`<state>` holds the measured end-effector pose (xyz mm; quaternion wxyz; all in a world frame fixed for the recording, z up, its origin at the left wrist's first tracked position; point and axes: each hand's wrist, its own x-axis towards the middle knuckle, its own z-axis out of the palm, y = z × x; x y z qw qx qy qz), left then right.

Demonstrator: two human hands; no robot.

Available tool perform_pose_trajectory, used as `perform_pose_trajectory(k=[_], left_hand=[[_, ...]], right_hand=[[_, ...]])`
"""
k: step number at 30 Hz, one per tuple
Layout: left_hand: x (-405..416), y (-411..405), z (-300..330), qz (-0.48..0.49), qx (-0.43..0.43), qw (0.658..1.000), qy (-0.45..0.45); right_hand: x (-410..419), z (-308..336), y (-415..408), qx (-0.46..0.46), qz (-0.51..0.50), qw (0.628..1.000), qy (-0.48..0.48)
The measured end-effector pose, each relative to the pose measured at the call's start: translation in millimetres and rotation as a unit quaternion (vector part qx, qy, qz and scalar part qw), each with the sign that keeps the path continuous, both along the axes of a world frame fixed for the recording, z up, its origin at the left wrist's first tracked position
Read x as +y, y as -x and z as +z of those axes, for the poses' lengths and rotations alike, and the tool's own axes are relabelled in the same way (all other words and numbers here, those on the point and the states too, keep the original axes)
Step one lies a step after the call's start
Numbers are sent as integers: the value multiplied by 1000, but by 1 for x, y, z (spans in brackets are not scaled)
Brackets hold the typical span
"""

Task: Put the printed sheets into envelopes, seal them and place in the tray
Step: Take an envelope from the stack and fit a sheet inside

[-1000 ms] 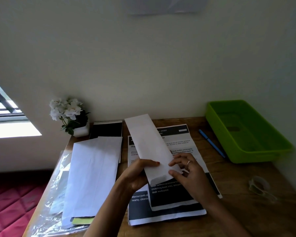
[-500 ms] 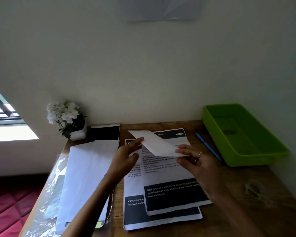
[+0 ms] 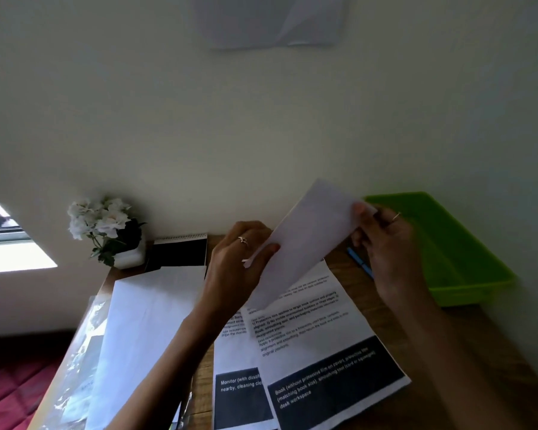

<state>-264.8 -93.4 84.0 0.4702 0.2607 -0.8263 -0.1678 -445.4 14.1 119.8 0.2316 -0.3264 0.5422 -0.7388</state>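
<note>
A: Where's the envelope (image 3: 305, 243)?

B: In the air over the printed sheets (image 3: 311, 336), held by both hands. Not touching the desk (image 3: 466, 346).

A: Orientation?

B: Long axis diagonal: low end near-left, high end far-right, toward the tray (image 3: 466, 268). Far end tilted up, the plain white face toward the camera. Its upper corner overlaps the tray's near-left rim in view.

A: Left hand (image 3: 239, 262)?

B: Grips the lower left end, fingers curled round the edge, thumb on the front face. Ring visible on one finger. A small paper edge sticks out by the thumb; can't tell if it's the flap or the sheet inside.

A: Right hand (image 3: 385, 240)?

B: Pinches the upper right end, thumb on the near face, fingers behind. Also a ring.

A: Sheets?

B: Two, overlapping, flat on the desk under the envelope. Black blocks with white text at their near ends. Top one skewed slightly clockwise.

A: Tray?

B: Green, far right of the desk, against the wall. Its visible floor is bare.

A: Rest?

B: Stack of blank envelopes (image 3: 146, 330) left of the sheets, partly on a clear plastic sleeve (image 3: 72, 377). Black notebook (image 3: 177, 252) behind the stack, potted white flowers (image 3: 106, 228) in the far-left corner. Blue pen (image 3: 359, 263) between sheets and tray, mostly hidden by the right hand.
</note>
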Motion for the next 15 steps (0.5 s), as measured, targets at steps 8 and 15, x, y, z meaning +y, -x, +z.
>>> perform_pose_trajectory(k=[8, 15], left_hand=[[13, 24, 1, 63, 151, 952, -260], [34, 43, -15, 63, 224, 913, -336]], right_hand=[[-9, -46, 8, 103, 145, 967, -184], [33, -93, -2, 94, 222, 938, -250]])
